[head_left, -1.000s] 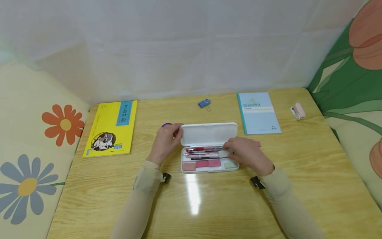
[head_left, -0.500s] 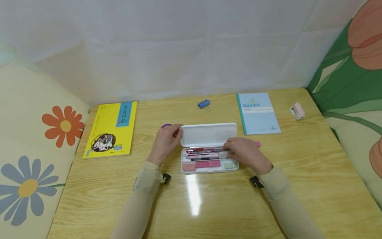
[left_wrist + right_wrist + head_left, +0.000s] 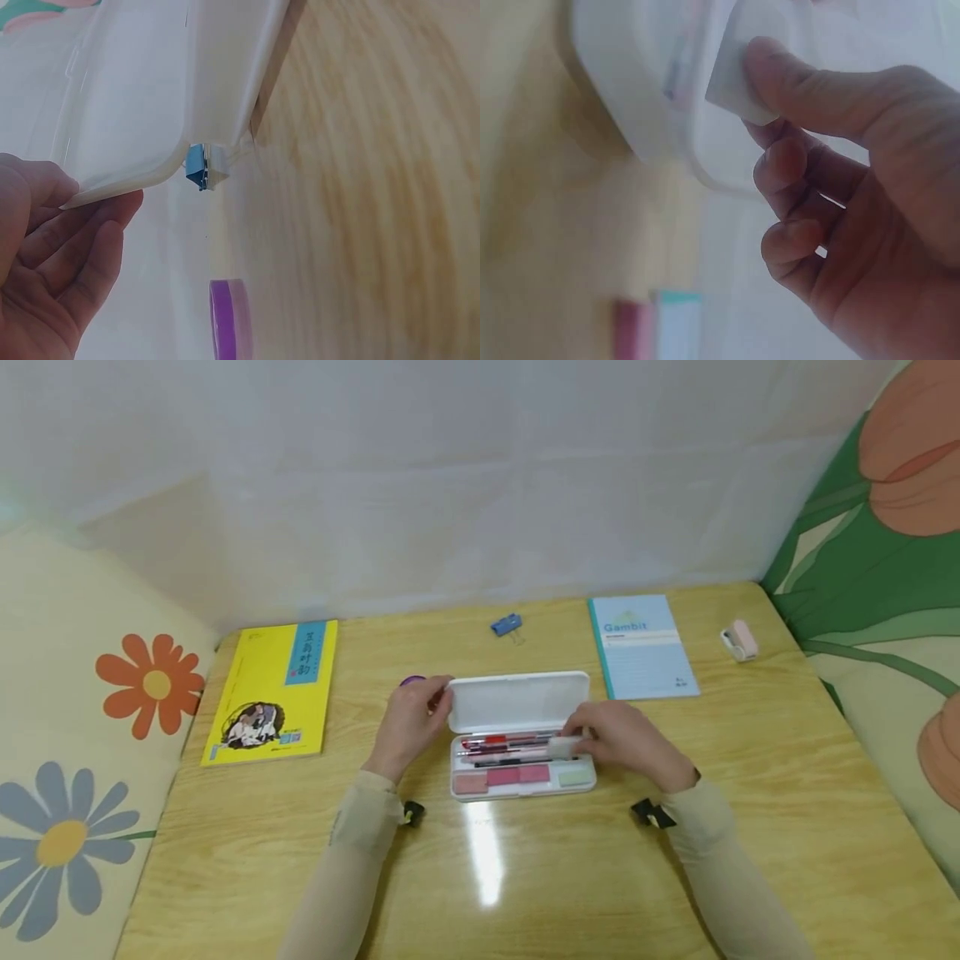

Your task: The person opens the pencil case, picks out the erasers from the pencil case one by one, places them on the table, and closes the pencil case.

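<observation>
A white pencil case stands open on the table, its lid (image 3: 517, 703) raised. My left hand (image 3: 411, 724) pinches the lid's left corner between thumb and fingers, seen closely in the left wrist view. Over the case's right end, my right hand (image 3: 632, 745) holds a white eraser-like block (image 3: 739, 71), with the thumb flat on its face and the other fingers curled behind. Pens (image 3: 498, 741) lie along the back compartment, partly covered by the block in the head view. Pink blocks (image 3: 517, 775) and a pale green block (image 3: 575, 778) sit in the front compartment.
A yellow book (image 3: 273, 693) lies left, a light blue notebook (image 3: 647, 647) and a pink-and-white gadget (image 3: 740, 641) right. Behind the case is a blue binder clip (image 3: 507, 625). A purple ring (image 3: 223, 322) sits beyond the left hand; a pink object (image 3: 632, 330) shows near the notebook.
The right hand has shifted slightly right with the white block, and more of the block shows. The left hand still holds the lid. The head view has moved a little.
</observation>
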Action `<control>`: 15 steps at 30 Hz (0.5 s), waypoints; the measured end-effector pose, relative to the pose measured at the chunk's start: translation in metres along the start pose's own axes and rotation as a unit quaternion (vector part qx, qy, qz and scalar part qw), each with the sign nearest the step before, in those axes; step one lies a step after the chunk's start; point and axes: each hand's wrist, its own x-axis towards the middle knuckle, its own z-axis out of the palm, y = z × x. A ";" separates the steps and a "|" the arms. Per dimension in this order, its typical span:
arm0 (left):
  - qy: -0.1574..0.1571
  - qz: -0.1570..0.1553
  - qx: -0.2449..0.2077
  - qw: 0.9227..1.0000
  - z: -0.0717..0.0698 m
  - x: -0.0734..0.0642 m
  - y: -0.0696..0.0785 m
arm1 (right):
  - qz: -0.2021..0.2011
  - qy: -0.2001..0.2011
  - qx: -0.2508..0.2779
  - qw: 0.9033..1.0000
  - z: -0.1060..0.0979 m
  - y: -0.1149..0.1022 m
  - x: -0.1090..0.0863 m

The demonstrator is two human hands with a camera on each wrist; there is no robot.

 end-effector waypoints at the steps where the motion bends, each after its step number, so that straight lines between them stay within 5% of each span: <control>1: 0.000 0.000 -0.001 1.000 0.001 0.000 0.000 | 0.002 0.009 0.008 1.000 -0.004 0.004 -0.003; 8: 0.016 0.001 -0.007 1.000 0.005 0.003 -0.005 | 0.045 0.057 0.060 0.996 -0.038 0.048 -0.031; 15: 0.039 0.025 -0.012 0.999 0.004 0.003 -0.009 | 0.145 0.053 0.090 0.984 -0.056 0.109 -0.067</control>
